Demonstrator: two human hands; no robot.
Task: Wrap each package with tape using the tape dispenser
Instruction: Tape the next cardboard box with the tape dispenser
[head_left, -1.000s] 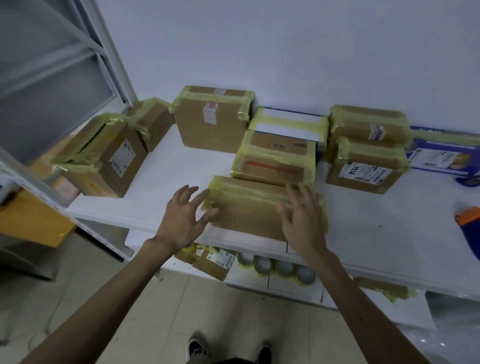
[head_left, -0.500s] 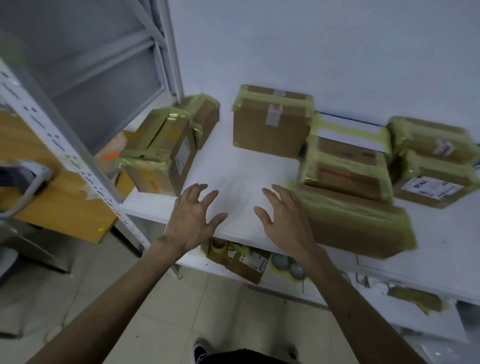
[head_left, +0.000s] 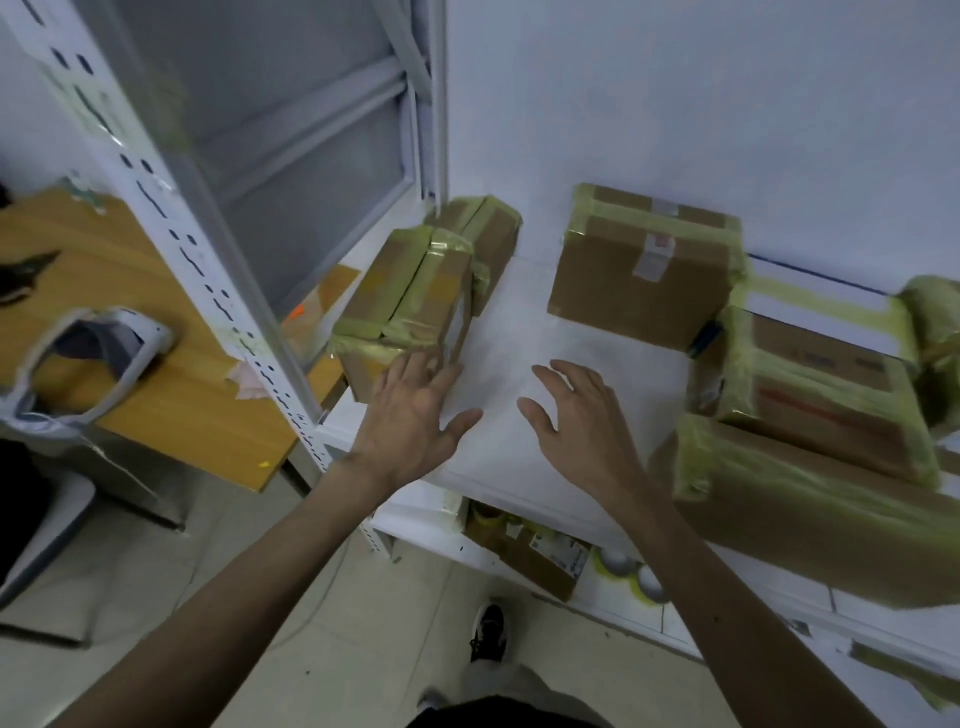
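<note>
Packages (head_left: 644, 270) bound in yellowish tape stood round the white shelf (head_left: 519, 322). The upright package (head_left: 410, 306) at its left edge was just ahead of the left hand (head_left: 415, 415), fingers spread at its near corner and gripping nothing. The right hand (head_left: 576, 415) hovered splayed and empty over bare shelf. No tape dispenser showed. Pulling that package out would likely go best with both palms on opposite faces, since taped sides look slick.

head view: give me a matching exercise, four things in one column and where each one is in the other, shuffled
1 left hand
2 right hand
3 tape rolls
4 labelled box

a on the lower shelf
b against the back wall
c over the bare top shelf
d at the left-end package

Pairs: 1-d, 2-c, 3-a, 4-b
</note>
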